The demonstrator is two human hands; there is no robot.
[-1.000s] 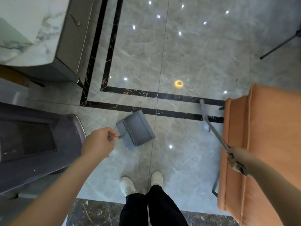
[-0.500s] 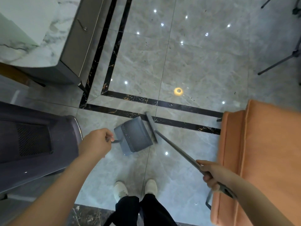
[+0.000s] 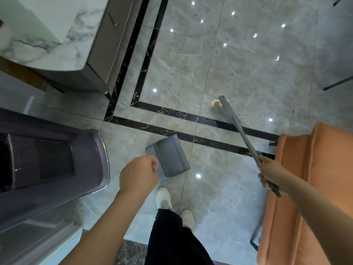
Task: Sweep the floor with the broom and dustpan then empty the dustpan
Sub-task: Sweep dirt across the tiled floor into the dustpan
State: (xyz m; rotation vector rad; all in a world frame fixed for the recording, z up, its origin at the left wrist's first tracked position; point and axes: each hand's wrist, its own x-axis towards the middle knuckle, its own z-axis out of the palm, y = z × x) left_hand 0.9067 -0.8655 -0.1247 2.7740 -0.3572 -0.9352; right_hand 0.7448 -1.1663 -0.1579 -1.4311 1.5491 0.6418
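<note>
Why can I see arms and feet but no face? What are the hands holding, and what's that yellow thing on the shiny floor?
The camera sits on the person's head and looks down, so you see only arms, legs and shoes. The left hand holds a grey dustpan low over the floor. The right hand grips a long broom. Its far end touches a small yellow thing, too blurry to name. Little dark crumbs lie around. An orange chair stands on the right.
</note>
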